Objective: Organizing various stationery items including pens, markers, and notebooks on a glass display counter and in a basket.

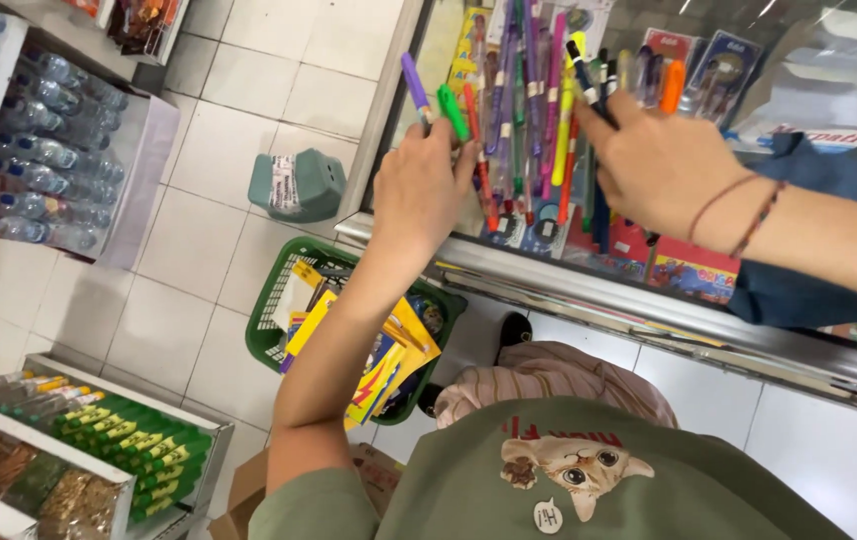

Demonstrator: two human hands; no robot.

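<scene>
The left hand covers the lower barrels of the purple felt pen and green felt pen. The right hand hides most of the black pen. The pens behind the glass are blurred by glare. The green plastic basket is partly hidden by the left forearm.

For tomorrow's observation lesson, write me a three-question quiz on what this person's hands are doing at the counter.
1. True or false: the left hand holds a purple pen and a green pen.
2. What does the right hand grip?
A) a black pen
B) a water bottle
C) a book
3. Fill in: below the counter edge, on the floor, stands a green ____ of colourful packets.

Key
1. True
2. A
3. basket
</scene>
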